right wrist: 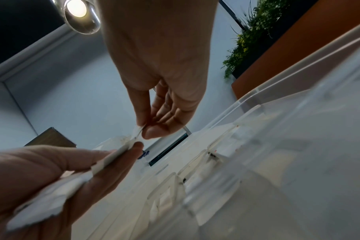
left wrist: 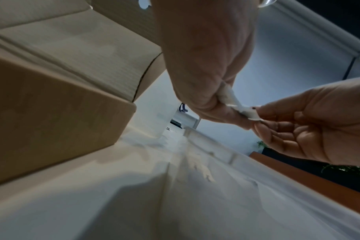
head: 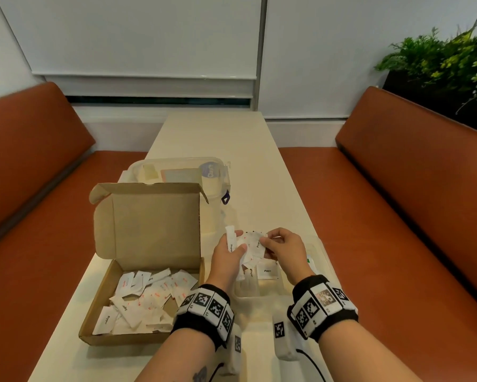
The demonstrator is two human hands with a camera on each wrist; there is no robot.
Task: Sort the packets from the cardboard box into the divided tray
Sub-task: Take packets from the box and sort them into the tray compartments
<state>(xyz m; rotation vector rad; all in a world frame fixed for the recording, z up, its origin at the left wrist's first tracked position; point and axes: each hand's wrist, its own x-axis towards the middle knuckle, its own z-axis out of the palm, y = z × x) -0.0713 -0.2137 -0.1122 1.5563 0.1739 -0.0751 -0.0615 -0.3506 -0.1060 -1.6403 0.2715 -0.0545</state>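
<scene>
Two black wristbands [head: 201, 310] with black-and-white square codes sit lowest in the frame, one on each arm.

Behind them a long cream table [head: 218, 133] runs up the middle, smooth and flat. Orange padded benches [head: 413, 194] fill the left and right sides. A leafy green plant [head: 441, 59] sits in the upper right corner.

On the left of the table is the brown cardboard box [head: 146, 224]. Its lid stands up and hides part of a clear plastic tub [head: 176, 172] behind it. Many small white paper packets [head: 146, 296] lie in a heap inside the box. Some say "Pepper" in black, one says "Sugar" in black, and some have red words too small to read.

To the right of the box, under both hands, is the clear plastic divided tray [head: 262, 293]. A square white packet in it [head: 267, 271] says "Pepper". The hands cover much of the tray, so which part holds what is hard to tell.

Her left hand [head: 229, 257] is curled round a bunch of packets [head: 249, 248] above the tray. A thin tube packet [head: 231, 240] saying "Sugar" sticks up between its fingers. The right hand [head: 284, 248] pinches the edge of a flat packet [head: 256, 242] from that bunch with thumb and fingertip; it says "Pepper".
</scene>
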